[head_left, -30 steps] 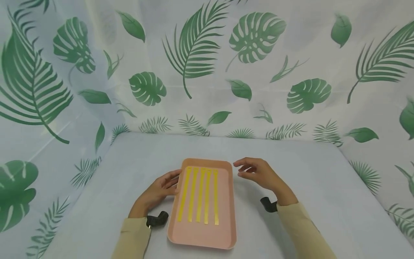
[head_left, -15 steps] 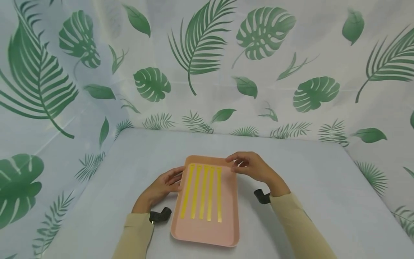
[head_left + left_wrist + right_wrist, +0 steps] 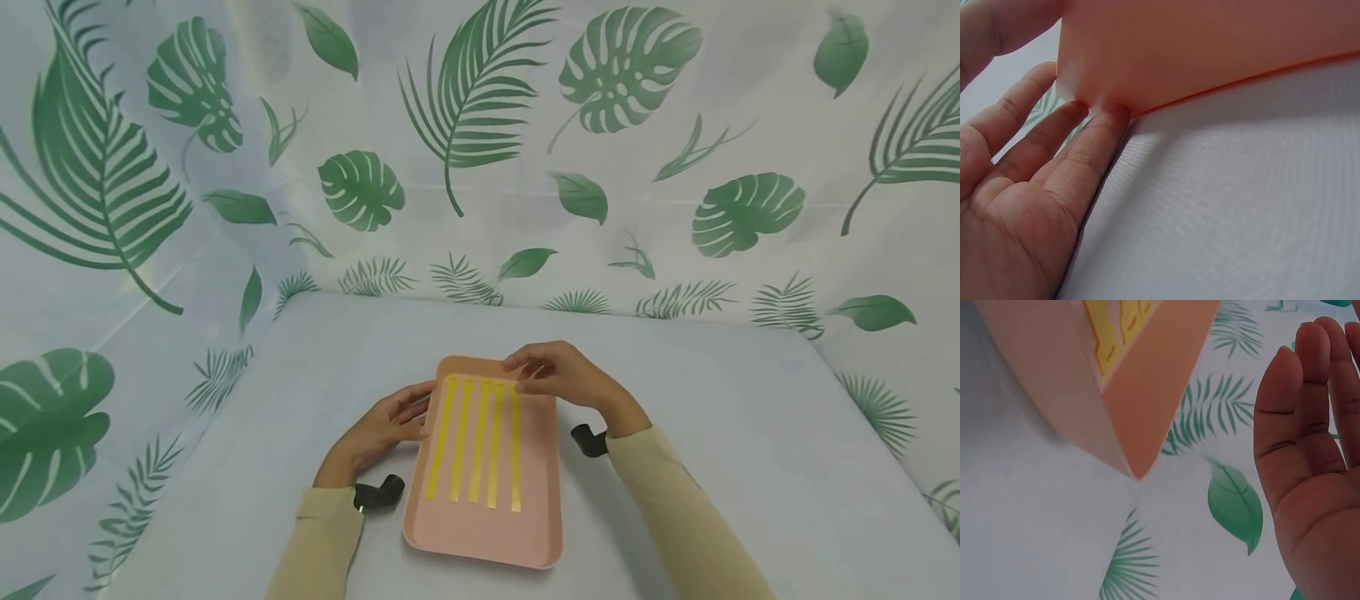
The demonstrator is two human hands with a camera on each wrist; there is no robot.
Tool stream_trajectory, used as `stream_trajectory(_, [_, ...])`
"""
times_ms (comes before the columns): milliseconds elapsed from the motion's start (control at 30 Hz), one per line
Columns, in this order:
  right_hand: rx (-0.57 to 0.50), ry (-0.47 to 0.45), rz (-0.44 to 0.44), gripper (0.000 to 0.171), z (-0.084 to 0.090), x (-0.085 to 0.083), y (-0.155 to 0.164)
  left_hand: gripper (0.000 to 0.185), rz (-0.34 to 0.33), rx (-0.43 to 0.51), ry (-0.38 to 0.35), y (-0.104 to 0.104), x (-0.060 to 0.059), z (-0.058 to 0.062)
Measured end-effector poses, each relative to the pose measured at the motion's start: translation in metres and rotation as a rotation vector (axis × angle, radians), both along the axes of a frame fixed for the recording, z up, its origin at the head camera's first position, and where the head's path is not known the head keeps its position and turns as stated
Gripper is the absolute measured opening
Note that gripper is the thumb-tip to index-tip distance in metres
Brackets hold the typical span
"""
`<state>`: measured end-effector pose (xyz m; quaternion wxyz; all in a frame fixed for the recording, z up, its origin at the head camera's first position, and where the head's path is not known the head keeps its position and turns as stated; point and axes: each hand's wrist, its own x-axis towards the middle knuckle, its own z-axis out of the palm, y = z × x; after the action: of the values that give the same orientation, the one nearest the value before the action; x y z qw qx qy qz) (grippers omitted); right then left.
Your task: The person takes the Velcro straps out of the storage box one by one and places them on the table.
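Note:
A shallow pink tray (image 3: 487, 533) lies on the white surface with several long, flat yellow strips (image 3: 480, 442) side by side in it, wider at their far ends. My left hand (image 3: 378, 425) is at the tray's left side; in the left wrist view its fingertips rest against the outer wall (image 3: 1210, 37). Reaching in over the far right corner, my right hand (image 3: 566, 379) has bent fingers close above the strips' far ends, holding nothing visible. In the right wrist view that hand (image 3: 1316, 456) appears apart from the tray's corner (image 3: 1154, 394).
A white cloth (image 3: 667, 375) covers the table. Behind and at both sides hangs a white curtain (image 3: 480, 233) printed with green leaves. Black curved pieces (image 3: 380, 493) stick out at both wrists, beside the beige sleeves.
My right hand has moved left, from beside the tray's far right corner to over the strips' far ends. The left hand stays at the tray's left side. The head view has shifted slightly.

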<state>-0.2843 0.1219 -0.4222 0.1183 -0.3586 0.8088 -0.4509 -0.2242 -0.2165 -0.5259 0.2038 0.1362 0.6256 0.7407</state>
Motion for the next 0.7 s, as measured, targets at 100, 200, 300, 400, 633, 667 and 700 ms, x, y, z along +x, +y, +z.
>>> stream_trajectory(100, [0.000,-0.024,0.020,0.031,-0.001,-0.003,-0.006,0.085,0.000,0.007,-0.003,0.000,0.000,0.000])
stream_trajectory(200, [0.007,-0.047,0.033,0.031,-0.003,-0.005,-0.012,0.085,0.005,-0.002,-0.004,0.000,0.000,0.000])
stream_trajectory(300, [0.013,-0.069,0.049,0.031,-0.006,-0.008,-0.017,0.085,0.013,-0.017,-0.002,0.000,-0.001,-0.001])
stream_trajectory(400, [0.014,-0.074,0.076,0.030,-0.009,-0.011,-0.024,0.085,0.020,-0.027,-0.002,-0.001,-0.001,-0.001])
stream_trajectory(633, [0.026,-0.072,0.143,0.026,-0.011,-0.015,-0.042,0.085,0.023,-0.028,-0.011,0.000,-0.001,0.002])
stream_trajectory(667, [0.030,-0.073,0.150,0.026,-0.011,-0.016,-0.045,0.085,0.020,-0.025,-0.009,0.000,-0.001,0.002])
stream_trajectory(700, [0.036,-0.072,0.157,0.025,-0.011,-0.017,-0.047,0.086,0.016,-0.022,-0.009,0.000,-0.001,0.002])
